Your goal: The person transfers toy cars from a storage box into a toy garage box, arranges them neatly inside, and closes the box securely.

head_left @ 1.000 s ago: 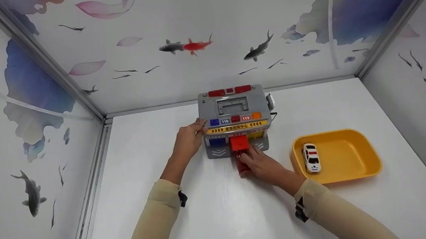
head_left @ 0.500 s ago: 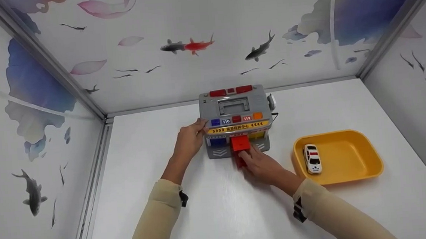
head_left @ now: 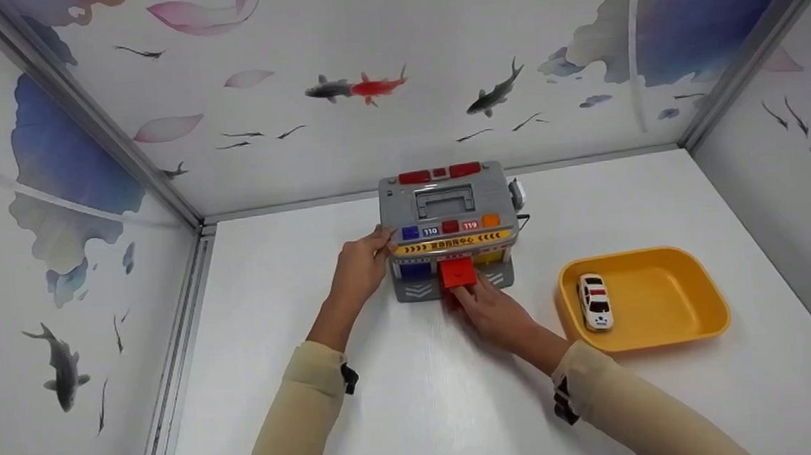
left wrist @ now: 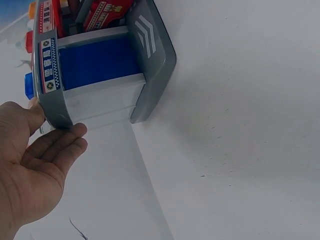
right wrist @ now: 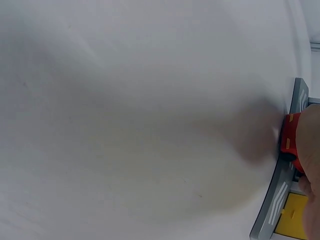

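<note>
A grey toy garage stands against the back wall, with a blue door, a yellow door and a red middle door swung outward. My left hand grips the garage's left front roof edge, thumb on top and fingers underneath. At the middle bay, my right hand holds a red toy truck by its rear end. Most of the truck is hidden by the red door and the hand in the head view; its striped red side shows in the left wrist view.
To the right lies a yellow tray with a white toy police car at its left side. A small white part and a dark lever stick out from the garage's right side. Printed walls enclose the white table.
My right hand has pushed the red truck forward into the middle bay, so less of it sticks out. The left hand keeps its grip on the roof edge.
</note>
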`<act>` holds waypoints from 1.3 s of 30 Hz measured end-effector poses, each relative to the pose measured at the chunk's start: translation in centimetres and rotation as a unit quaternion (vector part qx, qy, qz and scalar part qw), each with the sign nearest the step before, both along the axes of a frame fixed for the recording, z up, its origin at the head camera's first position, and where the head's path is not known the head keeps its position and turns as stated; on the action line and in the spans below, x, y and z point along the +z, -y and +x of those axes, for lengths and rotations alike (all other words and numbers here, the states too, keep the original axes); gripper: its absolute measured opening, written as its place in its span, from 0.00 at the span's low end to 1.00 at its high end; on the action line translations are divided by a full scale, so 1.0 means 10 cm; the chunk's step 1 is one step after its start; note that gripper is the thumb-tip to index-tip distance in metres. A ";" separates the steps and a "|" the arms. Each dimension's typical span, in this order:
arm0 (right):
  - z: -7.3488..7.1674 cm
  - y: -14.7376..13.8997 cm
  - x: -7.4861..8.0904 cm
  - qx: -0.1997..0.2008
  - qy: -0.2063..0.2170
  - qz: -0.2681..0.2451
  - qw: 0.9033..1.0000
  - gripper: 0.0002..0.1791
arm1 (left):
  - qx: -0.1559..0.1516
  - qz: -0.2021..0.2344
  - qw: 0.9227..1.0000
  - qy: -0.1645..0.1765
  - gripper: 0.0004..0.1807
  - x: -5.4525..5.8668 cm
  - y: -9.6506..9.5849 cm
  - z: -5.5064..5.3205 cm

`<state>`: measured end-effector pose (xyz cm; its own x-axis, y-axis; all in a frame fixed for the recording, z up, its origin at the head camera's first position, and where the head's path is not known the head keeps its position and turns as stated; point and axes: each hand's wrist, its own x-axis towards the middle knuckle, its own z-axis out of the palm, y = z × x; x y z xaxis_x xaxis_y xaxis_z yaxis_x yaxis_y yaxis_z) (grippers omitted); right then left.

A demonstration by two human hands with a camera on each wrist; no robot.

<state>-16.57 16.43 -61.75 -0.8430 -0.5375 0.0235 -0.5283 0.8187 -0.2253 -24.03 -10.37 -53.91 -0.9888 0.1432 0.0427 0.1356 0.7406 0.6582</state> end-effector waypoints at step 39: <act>0.11 -0.07 0.02 -0.018 0.050 0.041 0.998 0.37 | -0.002 0.007 1.000 -0.007 0.23 0.00 0.01 0.04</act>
